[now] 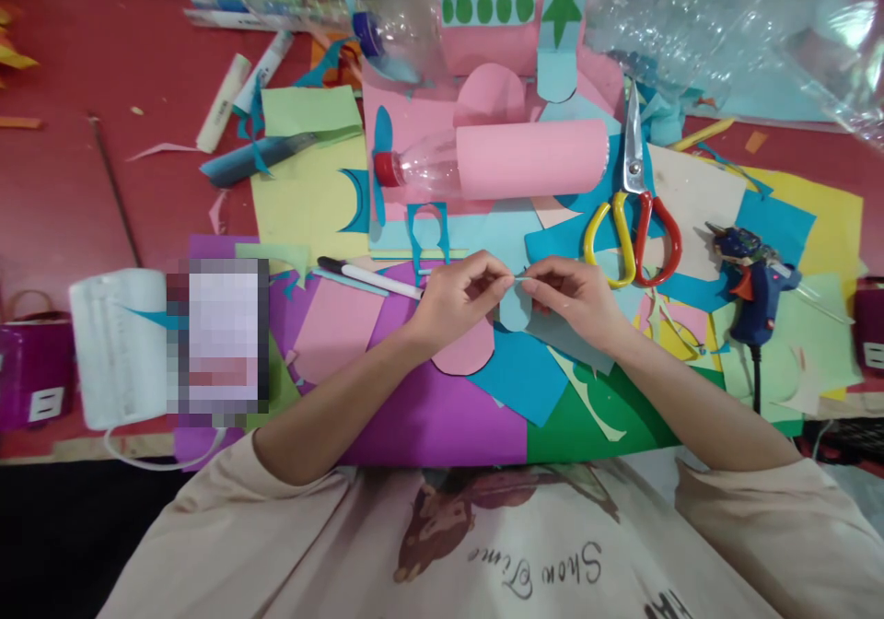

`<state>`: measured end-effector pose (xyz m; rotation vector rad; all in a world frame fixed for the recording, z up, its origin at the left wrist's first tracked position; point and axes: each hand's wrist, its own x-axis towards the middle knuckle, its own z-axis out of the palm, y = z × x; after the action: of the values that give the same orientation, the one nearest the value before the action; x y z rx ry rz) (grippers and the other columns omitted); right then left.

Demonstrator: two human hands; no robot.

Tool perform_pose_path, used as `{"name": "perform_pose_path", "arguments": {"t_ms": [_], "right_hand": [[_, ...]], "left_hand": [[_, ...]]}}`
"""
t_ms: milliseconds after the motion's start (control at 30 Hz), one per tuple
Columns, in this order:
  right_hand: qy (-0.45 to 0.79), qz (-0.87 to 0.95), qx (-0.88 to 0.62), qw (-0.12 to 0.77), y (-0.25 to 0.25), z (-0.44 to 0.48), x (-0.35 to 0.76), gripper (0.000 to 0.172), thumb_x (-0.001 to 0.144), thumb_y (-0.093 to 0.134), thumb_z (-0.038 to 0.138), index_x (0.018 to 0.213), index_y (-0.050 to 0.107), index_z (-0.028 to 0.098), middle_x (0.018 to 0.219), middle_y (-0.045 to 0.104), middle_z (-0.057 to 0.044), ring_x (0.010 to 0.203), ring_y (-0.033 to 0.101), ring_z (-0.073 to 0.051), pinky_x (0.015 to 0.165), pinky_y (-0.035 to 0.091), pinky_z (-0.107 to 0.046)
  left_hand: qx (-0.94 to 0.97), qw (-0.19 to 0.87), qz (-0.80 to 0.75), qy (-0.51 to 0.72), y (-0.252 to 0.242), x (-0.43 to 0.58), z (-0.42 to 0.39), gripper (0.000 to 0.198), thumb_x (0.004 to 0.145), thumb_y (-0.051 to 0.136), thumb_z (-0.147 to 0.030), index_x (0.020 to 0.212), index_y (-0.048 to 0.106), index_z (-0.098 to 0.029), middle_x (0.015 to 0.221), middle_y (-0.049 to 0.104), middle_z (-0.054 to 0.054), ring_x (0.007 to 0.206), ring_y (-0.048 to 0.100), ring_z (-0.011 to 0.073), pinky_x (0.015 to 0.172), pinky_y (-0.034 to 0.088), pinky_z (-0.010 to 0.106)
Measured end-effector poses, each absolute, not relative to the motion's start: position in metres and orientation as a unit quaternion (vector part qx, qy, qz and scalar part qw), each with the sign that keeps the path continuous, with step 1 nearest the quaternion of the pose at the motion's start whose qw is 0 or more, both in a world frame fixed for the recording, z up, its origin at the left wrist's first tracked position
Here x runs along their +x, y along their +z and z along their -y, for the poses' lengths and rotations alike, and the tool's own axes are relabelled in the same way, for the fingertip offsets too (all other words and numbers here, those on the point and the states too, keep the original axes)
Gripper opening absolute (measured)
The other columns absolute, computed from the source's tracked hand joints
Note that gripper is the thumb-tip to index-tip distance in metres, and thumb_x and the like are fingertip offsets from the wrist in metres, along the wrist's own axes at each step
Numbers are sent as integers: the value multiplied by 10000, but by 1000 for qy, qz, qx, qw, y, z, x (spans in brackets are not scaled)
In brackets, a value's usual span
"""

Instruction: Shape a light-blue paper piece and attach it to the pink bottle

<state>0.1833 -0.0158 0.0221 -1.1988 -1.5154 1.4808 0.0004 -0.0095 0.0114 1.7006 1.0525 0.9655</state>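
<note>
On the near side of the pink-wrapped bottle [531, 160], the left hand [456, 298] and right hand [581, 304] almost meet, the fingers of each pinching the top edge of a light blue paper piece [515, 310]; that edge looks folded, though it is too small to be sure. Scissors [633, 169] lie just right of the bottle, a blue glue gun [756, 301] farther right, and a white marker [377, 280] toward its near left.
</note>
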Motion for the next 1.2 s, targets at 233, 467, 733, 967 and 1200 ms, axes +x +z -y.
{"name": "perform_pose_path", "arguments": {"t_ms": [233, 467, 733, 967, 1200], "right_hand": [[527, 631, -469, 322, 20, 18, 182, 186, 801, 603, 313, 698, 522, 181, 608, 464, 35, 530, 399, -77, 489, 332, -229], [492, 638, -478, 348, 23, 17, 186, 80, 805, 546, 248, 765, 552, 179, 646, 521, 20, 579, 457, -100, 533, 352, -243], [390, 741, -423, 345, 24, 13, 191, 186, 772, 418, 127, 657, 546, 195, 696, 577, -27, 716, 515, -167, 744, 383, -346], [305, 824, -391, 274, 18, 18, 189, 214, 767, 414, 117, 603, 536, 180, 651, 527, -40, 661, 456, -168, 699, 361, -347], [267, 832, -408, 265, 16, 18, 191, 317, 822, 400, 129, 817, 713, 178, 705, 599, -54, 729, 494, -196, 736, 364, -376]], "left_hand": [[670, 409, -434, 442, 11, 0, 10, 187, 875, 595, -301, 737, 569, -177, 651, 620, -32, 575, 616, 65, 518, 474, 143], [635, 490, -425, 419, 12, 0, 9, 232, 865, 598, -397, 788, 557, -182, 646, 595, -38, 540, 627, 74, 486, 500, 150], [715, 364, -409, 435, 15, -5, 13, 281, 940, 476, -449, 1049, 556, -203, 595, 534, -60, 460, 476, 50, 432, 378, 178], [757, 67, -478, 440, 37, -58, -34, 222, 875, 603, -177, 1090, 610, -229, 1086, 670, 2, 1063, 581, 159, 969, 471, 376], [746, 128, -581, 297, 5, -98, -71, 585, 644, 834, -262, 1180, 602, -249, 1366, 553, -27, 1351, 343, 297, 1187, 165, 540]]}}
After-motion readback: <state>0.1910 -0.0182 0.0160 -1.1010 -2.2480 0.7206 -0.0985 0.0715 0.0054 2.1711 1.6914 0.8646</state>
